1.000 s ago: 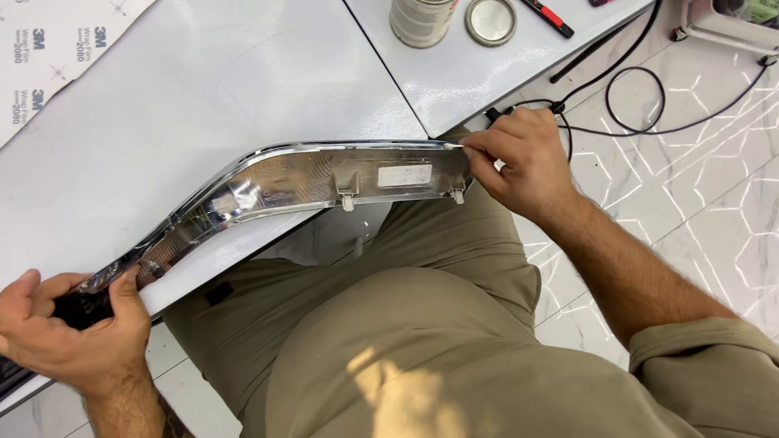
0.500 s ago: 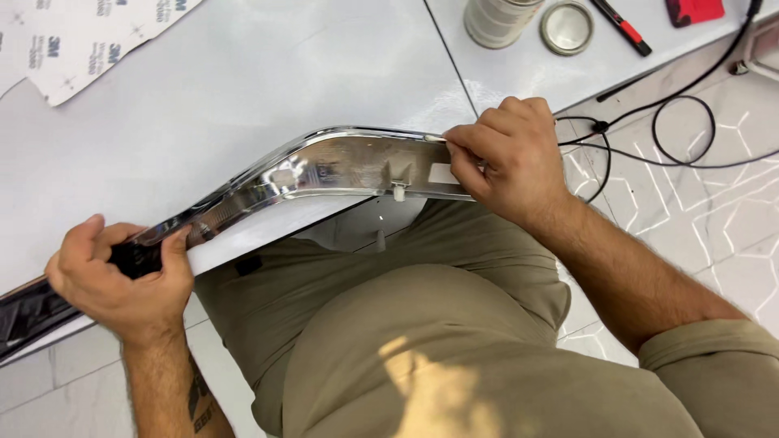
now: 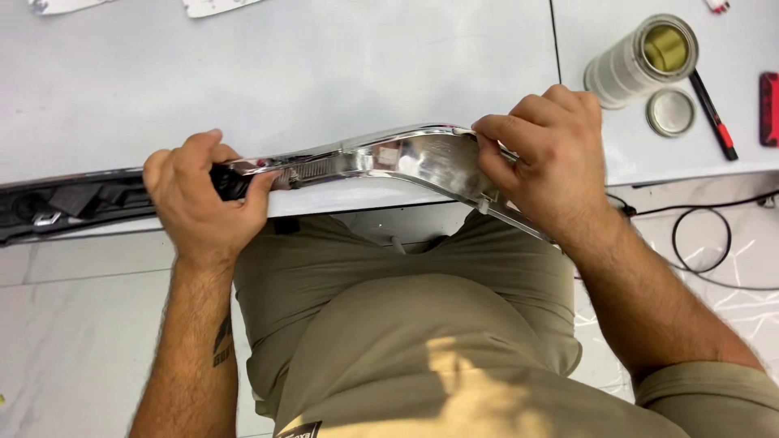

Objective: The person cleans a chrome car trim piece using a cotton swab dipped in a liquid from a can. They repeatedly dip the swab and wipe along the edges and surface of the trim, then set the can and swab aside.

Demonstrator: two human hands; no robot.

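Head view: one long, curved chrome trim strip [image 3: 381,158], mirror-bright, lying along the near edge of the white table [image 3: 324,73]. Left hand [image 3: 199,199] wrapped tight round its dark, ribbed section; right hand [image 3: 552,158] pinching the glossy bend. Beyond: one tape roll [image 3: 641,61], one round metal lid [image 3: 671,112], one black marker [image 3: 714,116].

You are in a workshop, most likely one for fitting or finishing vehicle parts. You stand at a plain white worktable [image 3: 324,73] with a seam between its panels, and a long chrome trim strip [image 3: 389,158] with a black plastic end lies along its edge. A roll of tape [image 3: 641,61], a round metal lid [image 3: 671,112] and a black-and-red marker [image 3: 714,113] sit at the far corner. Black cables [image 3: 702,239] loop over the pale tiled floor [image 3: 81,324].
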